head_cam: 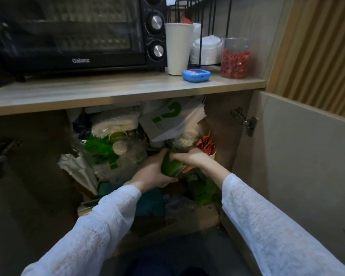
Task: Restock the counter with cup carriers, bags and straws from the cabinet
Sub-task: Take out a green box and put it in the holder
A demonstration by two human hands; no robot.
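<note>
While the black oven [68, 32] fills the table [108, 90] up top, you're reaching into the open cabinet [227, 136] below, crammed with bags [167, 120] and packs. Your left hand [149, 172] and right hand [189, 158] both have their fingers curled round a green stack [170, 166], low in the cabinet's middle.

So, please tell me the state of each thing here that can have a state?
Cabinet door: swung open.
Green bundle: held by both hands inside the cabinet.
Left hand: grips the bundle.
Right hand: grips the bundle.
Oven: door closed.
White cup: upright on the counter.
Clear jar: upright, holding red pieces.
</note>
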